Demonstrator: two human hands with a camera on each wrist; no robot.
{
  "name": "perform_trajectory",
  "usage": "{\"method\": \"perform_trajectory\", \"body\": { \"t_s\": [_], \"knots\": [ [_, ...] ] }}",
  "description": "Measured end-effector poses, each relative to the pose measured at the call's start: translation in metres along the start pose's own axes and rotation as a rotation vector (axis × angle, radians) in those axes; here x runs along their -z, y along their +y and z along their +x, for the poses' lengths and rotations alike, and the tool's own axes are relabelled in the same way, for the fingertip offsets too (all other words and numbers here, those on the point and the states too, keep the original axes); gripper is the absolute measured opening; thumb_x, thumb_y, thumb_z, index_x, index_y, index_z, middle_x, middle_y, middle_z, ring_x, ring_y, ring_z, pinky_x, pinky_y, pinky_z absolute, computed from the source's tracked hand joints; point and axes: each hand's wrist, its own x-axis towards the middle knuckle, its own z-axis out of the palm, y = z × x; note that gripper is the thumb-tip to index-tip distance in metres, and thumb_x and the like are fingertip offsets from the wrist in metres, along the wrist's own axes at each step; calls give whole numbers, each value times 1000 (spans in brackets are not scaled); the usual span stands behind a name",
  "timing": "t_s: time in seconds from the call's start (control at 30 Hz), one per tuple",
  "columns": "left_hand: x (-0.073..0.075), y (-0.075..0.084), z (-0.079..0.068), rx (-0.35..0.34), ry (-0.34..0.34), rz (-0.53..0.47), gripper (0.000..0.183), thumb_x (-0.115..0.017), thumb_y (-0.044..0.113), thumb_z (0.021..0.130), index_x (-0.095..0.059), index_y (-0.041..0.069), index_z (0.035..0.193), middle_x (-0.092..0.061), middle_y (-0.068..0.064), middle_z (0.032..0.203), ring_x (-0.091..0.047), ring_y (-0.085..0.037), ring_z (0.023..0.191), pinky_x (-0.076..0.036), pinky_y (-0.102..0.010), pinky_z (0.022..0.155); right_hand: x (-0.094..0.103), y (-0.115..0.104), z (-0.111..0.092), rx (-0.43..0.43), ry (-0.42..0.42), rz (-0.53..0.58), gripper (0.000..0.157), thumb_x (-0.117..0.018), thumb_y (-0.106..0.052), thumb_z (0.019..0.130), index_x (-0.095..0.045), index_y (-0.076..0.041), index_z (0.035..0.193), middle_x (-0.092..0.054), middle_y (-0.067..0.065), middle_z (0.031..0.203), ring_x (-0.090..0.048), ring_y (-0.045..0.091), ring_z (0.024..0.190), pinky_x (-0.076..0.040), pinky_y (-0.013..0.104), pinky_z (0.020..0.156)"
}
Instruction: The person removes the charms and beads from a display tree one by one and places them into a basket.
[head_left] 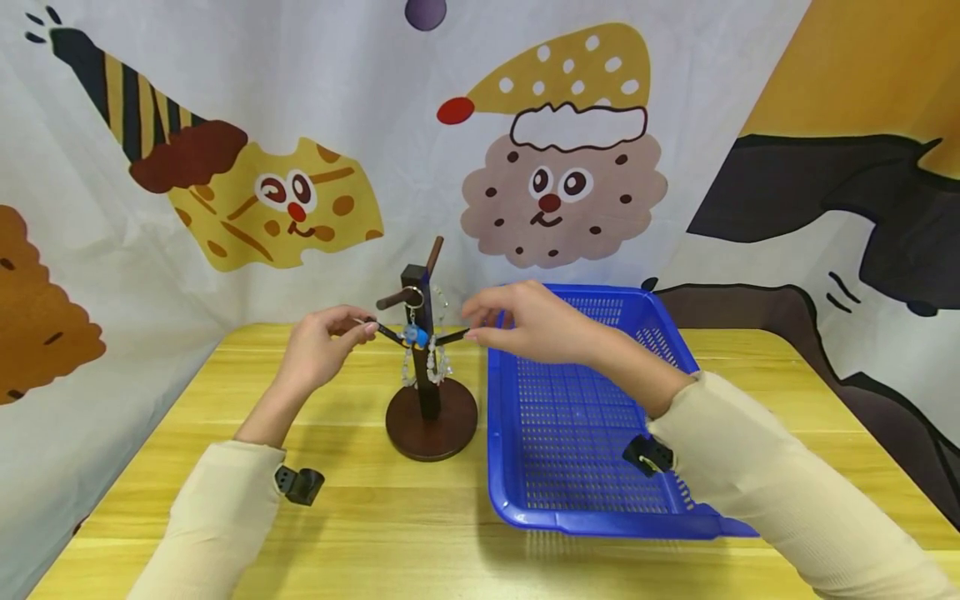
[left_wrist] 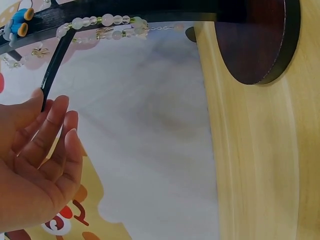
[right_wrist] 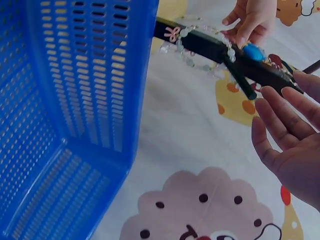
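A dark wooden jewelry stand (head_left: pixel 431 429) with a round base stands on the table. From an upper peg hangs a keychain (head_left: pixel 414 335) with a small blue figure. Pale beaded bracelets (head_left: pixel 438 365) loop over the two lower pegs; a bracelet (left_wrist: pixel 102 21) also shows close up in the left wrist view. My left hand (head_left: pixel 318 352) pinches the tip of the left lower peg (left_wrist: pixel 56 65) between thumb and forefinger. Beside the tip of the right lower peg (right_wrist: pixel 244 84) is my right hand (head_left: pixel 542 321), its fingers loosely extended; whether it touches the peg I cannot tell.
A blue plastic basket (head_left: pixel 504 467) with slotted walls stands just right of the stand, under my right forearm. Behind the wooden table (head_left: pixel 360 533) hangs a cloth (head_left: pixel 420 167) printed with cartoon figures.
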Motion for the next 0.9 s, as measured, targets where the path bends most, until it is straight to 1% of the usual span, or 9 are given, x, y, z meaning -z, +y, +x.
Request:
{"method": "perform_trajectory", "body": {
  "t_s": [0.2,0.5,0.73,0.9],
  "knots": [
    [1,1,0,-7,1,12,24,-57,22,94,-67,3,105,-69,-13,90,-62,-28,87,-44,-40,73,-11,-3,13,6,30,39,17,-65,-10,87,-66,-2,102,-68,2,86,-62,11,77,-48,24,68],
    [3,-1,0,-5,-9,8,24,-57,22,94,-67,3,105,-68,-14,93,-61,-29,90,-45,-44,76,-21,-7,27,-36,82,76,18,-65,-15,89,-66,-2,100,-67,2,83,-59,11,70,-47,23,65],
    [3,0,1,-5,-17,14,24,-57,21,94,-67,3,105,-68,-14,93,-61,-30,89,-45,-43,75,-24,-6,34,-84,144,93,14,-65,-18,89,-65,-4,92,-64,1,77,-57,13,68,-46,25,63],
    [3,0,1,-9,-18,15,23,-57,21,94,-67,3,104,-68,-14,92,-61,-29,89,-44,-42,74,-26,-5,36,-93,170,113,12,-64,-18,89,-65,-6,86,-63,0,72,-56,12,64,-45,26,61]
  ]
}}
